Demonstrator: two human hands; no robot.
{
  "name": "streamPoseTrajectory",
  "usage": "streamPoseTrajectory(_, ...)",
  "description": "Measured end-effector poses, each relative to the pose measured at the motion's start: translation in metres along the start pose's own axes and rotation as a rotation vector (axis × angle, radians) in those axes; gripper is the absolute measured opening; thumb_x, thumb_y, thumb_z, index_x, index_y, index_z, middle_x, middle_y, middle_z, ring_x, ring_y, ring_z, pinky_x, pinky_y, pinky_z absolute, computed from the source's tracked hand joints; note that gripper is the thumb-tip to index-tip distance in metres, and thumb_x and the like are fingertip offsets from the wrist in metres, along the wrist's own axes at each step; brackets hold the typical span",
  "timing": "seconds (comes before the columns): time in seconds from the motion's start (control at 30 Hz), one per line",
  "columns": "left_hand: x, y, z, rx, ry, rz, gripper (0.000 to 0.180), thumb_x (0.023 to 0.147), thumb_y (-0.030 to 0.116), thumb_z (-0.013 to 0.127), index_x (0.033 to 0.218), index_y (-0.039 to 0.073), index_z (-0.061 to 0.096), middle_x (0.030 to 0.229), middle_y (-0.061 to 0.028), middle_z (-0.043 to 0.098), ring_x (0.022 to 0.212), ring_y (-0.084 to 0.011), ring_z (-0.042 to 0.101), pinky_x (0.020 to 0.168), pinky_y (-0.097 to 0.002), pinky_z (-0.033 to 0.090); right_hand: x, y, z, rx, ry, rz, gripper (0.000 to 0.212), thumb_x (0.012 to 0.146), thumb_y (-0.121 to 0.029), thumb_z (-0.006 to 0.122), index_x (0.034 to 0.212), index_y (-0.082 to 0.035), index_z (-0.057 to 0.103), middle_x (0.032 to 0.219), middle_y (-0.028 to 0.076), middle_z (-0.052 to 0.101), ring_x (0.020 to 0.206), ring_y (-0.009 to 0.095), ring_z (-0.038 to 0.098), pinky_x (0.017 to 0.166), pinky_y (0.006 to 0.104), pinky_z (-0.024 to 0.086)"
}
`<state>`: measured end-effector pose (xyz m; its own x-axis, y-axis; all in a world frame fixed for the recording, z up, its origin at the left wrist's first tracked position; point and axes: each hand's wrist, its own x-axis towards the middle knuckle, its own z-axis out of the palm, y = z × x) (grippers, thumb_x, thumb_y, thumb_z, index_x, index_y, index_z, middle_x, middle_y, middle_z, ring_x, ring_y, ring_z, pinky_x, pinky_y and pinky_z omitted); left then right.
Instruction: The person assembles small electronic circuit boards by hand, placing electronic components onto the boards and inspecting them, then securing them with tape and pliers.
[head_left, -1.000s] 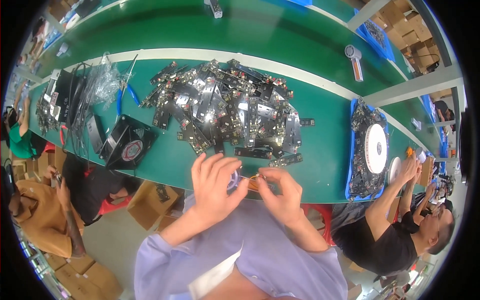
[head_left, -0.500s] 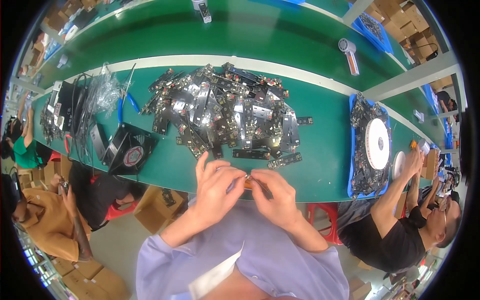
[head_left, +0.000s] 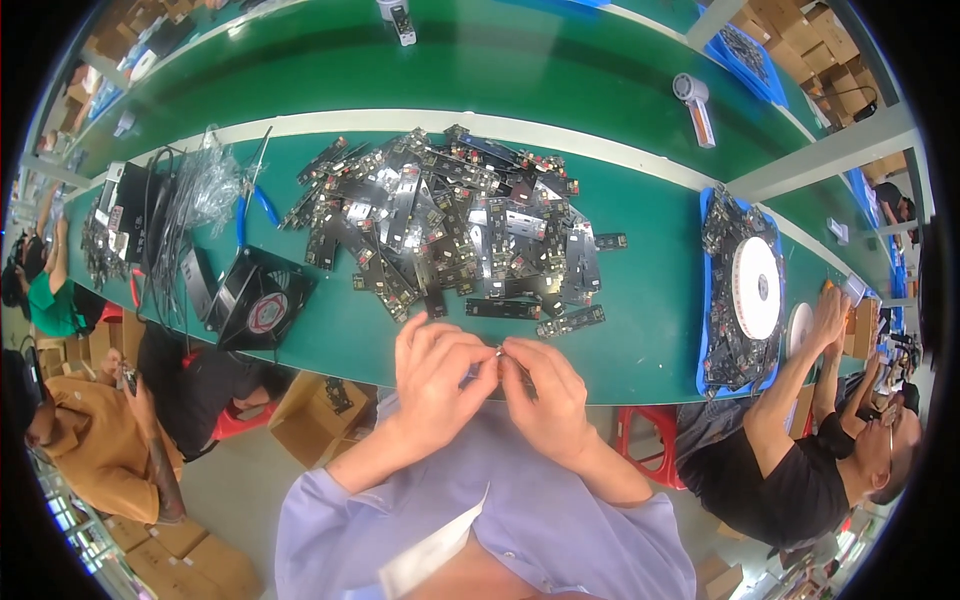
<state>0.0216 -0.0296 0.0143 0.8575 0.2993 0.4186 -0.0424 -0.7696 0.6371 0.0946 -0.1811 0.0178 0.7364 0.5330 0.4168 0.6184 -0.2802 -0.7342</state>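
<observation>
Close in front of my chest, at the near edge of the green bench, my left hand [head_left: 437, 385] and my right hand [head_left: 548, 395] meet at the fingertips. Both are closed in a pinch around a small part [head_left: 499, 352] with a pale, shiny tip; my fingers cover most of it, so its kind is unclear. Just beyond my hands lies a large heap of narrow black circuit boards [head_left: 455, 225]. Two loose boards, one of them a black strip [head_left: 502, 308] and the other a dark board [head_left: 570, 321], lie nearest my fingers.
On the left are a black fan [head_left: 262, 300], blue-handled pliers [head_left: 241, 218], black cables [head_left: 165, 215] and clear plastic bags [head_left: 212, 190]. A blue tray [head_left: 704, 345] of boards with a white reel [head_left: 757, 288] stands right. A shelf [head_left: 560, 70] runs behind; co-workers sit on both sides.
My fingertips have shifted slightly, and the orange bit that showed between them is now mostly hidden. The heap of boards has not moved.
</observation>
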Motion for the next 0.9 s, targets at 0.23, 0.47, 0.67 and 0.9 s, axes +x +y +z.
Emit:
streamPoseTrajectory(0.23, -0.001, 0.0, 0.003, 0.047, 0.033, 0.065, 0.022, 0.075, 0.006, 0.084, 0.093, 0.01, 0.072, 0.094, -0.0004, 0.07, 0.098, -0.0254, 0.065, 0.11, -0.0514, 0.042, -0.001, -0.002, -0.001, 0.045, -0.017, 0.058, 0.029, 0.086, 0.01, 0.078, 0.113, 0.003, 0.072, 0.111, 0.018, 0.076, 0.092, 0.031, 0.076, 0.074, 0.0352, 0.064)
streamPoseTrajectory(0.47, -0.003, -0.003, 0.006, 0.069, 0.046, 0.104, 0.026, 0.075, 0.005, 0.084, 0.097, 0.009, 0.072, 0.096, -0.0017, 0.071, 0.099, -0.0262, 0.065, 0.111, -0.0518, 0.042, 0.004, -0.001, 0.0, -0.058, 0.002, -0.055, 0.029, 0.085, 0.011, 0.078, 0.112, 0.002, 0.072, 0.11, 0.017, 0.076, 0.091, 0.032, 0.075, 0.073, 0.0358, 0.063)
streamPoseTrajectory(0.67, -0.004, -0.005, 0.004, 0.068, 0.004, 0.134, 0.027, 0.077, 0.006, 0.083, 0.102, 0.009, 0.074, 0.102, -0.002, 0.071, 0.102, -0.0265, 0.065, 0.115, -0.0537, 0.038, 0.004, 0.005, -0.003, -0.093, -0.024, -0.081, 0.03, 0.082, 0.008, 0.08, 0.11, 0.001, 0.071, 0.106, 0.015, 0.076, 0.088, 0.031, 0.074, 0.073, 0.0378, 0.06)
streamPoseTrajectory(0.9, -0.003, -0.005, 0.001, 0.01, -0.02, 0.089, 0.024, 0.078, 0.007, 0.084, 0.1, 0.008, 0.074, 0.101, -0.0024, 0.071, 0.104, -0.0268, 0.065, 0.116, -0.0557, 0.037, 0.005, 0.013, 0.001, -0.05, -0.017, -0.088, 0.029, 0.08, 0.007, 0.082, 0.106, -0.001, 0.07, 0.102, 0.014, 0.075, 0.083, 0.031, 0.071, 0.068, 0.038, 0.059)
